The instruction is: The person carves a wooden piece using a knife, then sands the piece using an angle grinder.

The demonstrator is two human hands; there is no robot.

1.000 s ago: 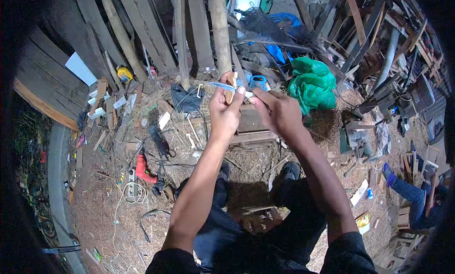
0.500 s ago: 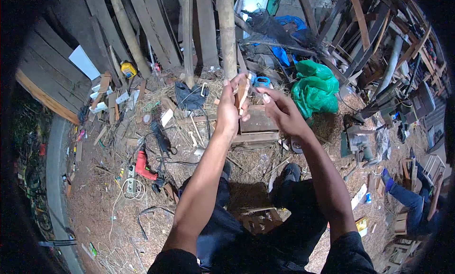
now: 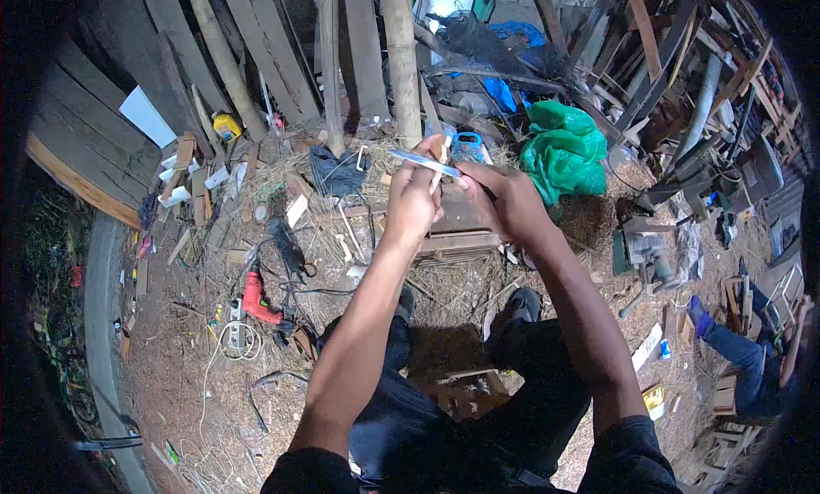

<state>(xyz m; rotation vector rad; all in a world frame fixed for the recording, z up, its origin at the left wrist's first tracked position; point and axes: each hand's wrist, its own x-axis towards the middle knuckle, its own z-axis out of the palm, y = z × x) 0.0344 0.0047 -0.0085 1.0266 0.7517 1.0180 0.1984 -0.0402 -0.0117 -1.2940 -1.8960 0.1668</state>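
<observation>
My left hand (image 3: 412, 205) is closed around a small piece of light wood (image 3: 445, 149), which stands up between thumb and fingers in front of me. From my right hand (image 3: 512, 202), which is shut on its handle, a knife (image 3: 424, 162) points left. Its shiny blade lies across the wood and over the left fingers; whether the edge touches the wood I cannot tell. The knife's handle is mostly hidden in my right fist. Below both hands sits a low wooden block or box (image 3: 461, 225).
A red power drill (image 3: 259, 299) and a power strip (image 3: 237, 323) with cords lie on the left. A green plastic bag (image 3: 564, 150) sits beyond my right hand. Planks (image 3: 273, 49) lean at the back. Another person's leg (image 3: 730, 353) shows at far right.
My right hand has moved slightly left and turned. The blade, blurred before, now lies clearly across the wood and points left. My left hand stays about where it was.
</observation>
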